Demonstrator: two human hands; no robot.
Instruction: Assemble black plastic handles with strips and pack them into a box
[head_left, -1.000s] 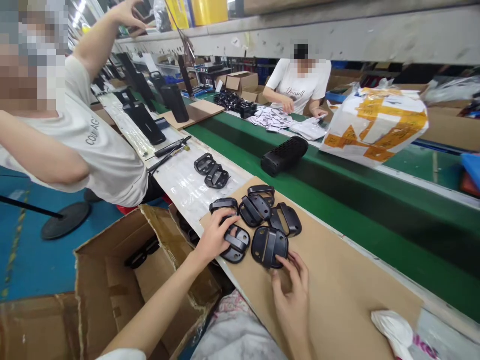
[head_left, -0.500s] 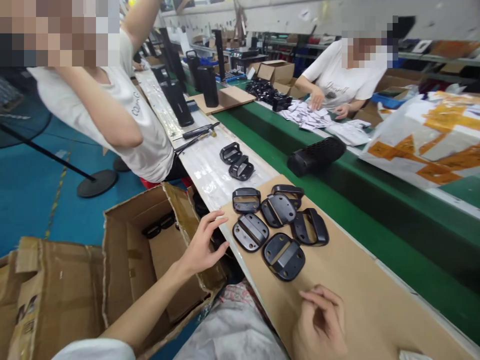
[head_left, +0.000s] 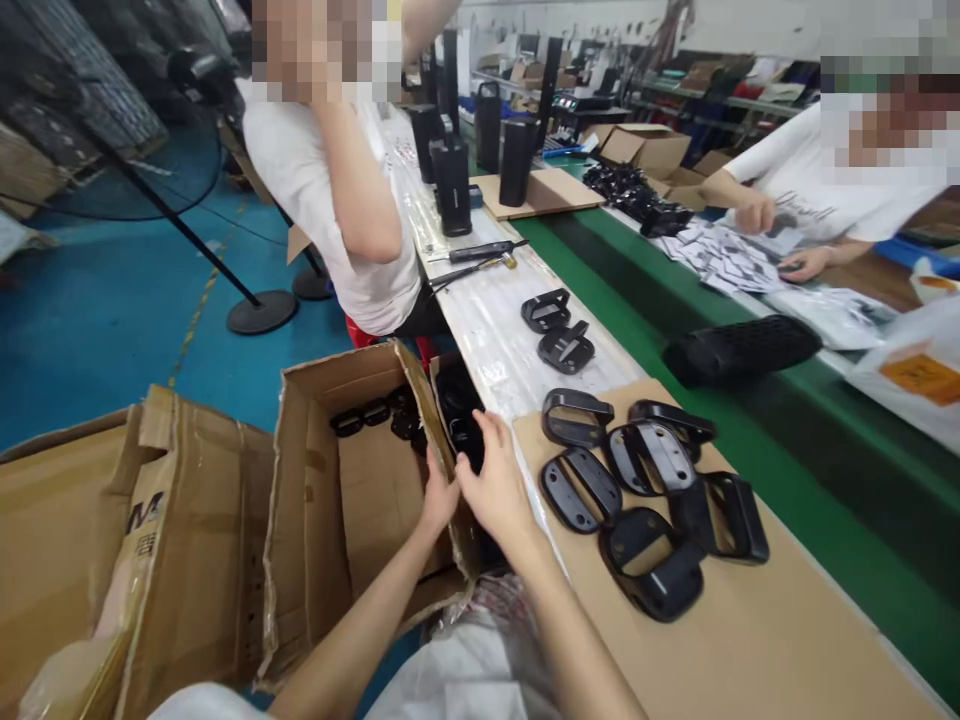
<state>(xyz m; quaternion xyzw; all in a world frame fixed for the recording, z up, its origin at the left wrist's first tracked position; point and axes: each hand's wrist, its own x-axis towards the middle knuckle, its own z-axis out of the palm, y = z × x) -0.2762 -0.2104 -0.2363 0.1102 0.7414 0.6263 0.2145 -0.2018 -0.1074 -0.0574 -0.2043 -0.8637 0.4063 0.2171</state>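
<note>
My left hand (head_left: 439, 498) is at the near wall of an open cardboard box (head_left: 304, 520), its fingers closed on the wall's edge and partly hidden. Right beside it, my right hand (head_left: 496, 478) reaches over the gap between that wall and the table, fingers apart and holding nothing. Below its fingertips lie black parts (head_left: 459, 405), mostly in shadow. Several black plastic handles (head_left: 581, 488) with holed base plates lie on a brown board (head_left: 757, 640) to the right. Two more black handles (head_left: 566, 347) rest farther up the table. Other black handles (head_left: 349, 422) are inside the box.
A closed cardboard box (head_left: 191, 540) stands at left, near a fan base (head_left: 261, 312). One co-worker (head_left: 330, 190) sits at the table's far end; another (head_left: 810, 170) handles white packets (head_left: 720, 255) across the green conveyor belt (head_left: 622, 290). A black speaker (head_left: 742, 350) lies on the belt.
My right hand has moved left from the board to the box's edge. My left hand has lowered to the box wall. The view has swung left, and one handle lies differently.
</note>
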